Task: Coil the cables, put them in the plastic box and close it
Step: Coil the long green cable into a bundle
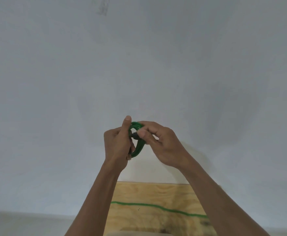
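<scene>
One plywood table lies nearest, one green cable strand running across it. Farther off, raised before a pale wall, two hands: left hand grips one green cable coil; right hand pinches its dark plug.

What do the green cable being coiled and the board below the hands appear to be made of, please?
The green cable looks sheathed in smooth plastic or rubber: its loops show a slight sheen, and its dark end looks like moulded plastic. The board looks like unfinished plywood: pale yellow, matt, with wavy grain.
</scene>
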`<state>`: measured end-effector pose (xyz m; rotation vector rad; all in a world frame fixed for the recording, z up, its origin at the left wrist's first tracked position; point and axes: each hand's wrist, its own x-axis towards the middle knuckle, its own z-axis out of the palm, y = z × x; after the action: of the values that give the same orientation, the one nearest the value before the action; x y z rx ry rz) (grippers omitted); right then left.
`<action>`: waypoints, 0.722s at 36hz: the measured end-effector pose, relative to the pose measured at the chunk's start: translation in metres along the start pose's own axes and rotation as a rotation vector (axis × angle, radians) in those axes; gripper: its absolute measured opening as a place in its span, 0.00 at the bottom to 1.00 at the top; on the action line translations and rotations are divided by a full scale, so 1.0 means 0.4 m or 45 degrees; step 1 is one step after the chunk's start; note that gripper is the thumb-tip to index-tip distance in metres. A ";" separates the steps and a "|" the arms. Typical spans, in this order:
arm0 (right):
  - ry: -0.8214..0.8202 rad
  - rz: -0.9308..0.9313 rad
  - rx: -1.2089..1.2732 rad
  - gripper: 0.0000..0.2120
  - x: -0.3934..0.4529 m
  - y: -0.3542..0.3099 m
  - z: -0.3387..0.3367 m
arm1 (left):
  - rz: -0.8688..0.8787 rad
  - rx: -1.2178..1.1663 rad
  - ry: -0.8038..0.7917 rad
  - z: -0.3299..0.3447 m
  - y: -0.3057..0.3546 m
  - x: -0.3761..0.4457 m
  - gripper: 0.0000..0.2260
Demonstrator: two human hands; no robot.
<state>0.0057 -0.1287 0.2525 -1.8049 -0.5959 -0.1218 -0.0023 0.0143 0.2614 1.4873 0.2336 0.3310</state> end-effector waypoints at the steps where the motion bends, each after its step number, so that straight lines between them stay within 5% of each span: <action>1: -0.021 0.007 -0.027 0.13 -0.002 0.007 0.000 | -0.013 -0.025 0.034 -0.003 0.000 0.004 0.27; 5: 0.023 0.051 0.052 0.11 -0.012 0.022 0.013 | -0.041 -0.123 0.056 -0.005 0.008 0.007 0.24; 16: 0.590 0.115 0.288 0.05 -0.004 0.032 0.089 | -0.060 -0.179 0.022 0.009 0.013 0.011 0.21; 21: 0.417 0.307 0.418 0.17 -0.003 0.026 0.071 | -0.051 -0.188 0.061 -0.001 -0.001 0.018 0.20; 26: 0.079 0.394 0.510 0.13 0.001 0.036 0.029 | -0.079 -0.222 0.036 0.001 -0.020 0.016 0.20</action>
<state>0.0101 -0.1206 0.2364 -1.4747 -0.2669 0.1435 0.0044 0.0159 0.2538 1.3015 0.2662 0.3146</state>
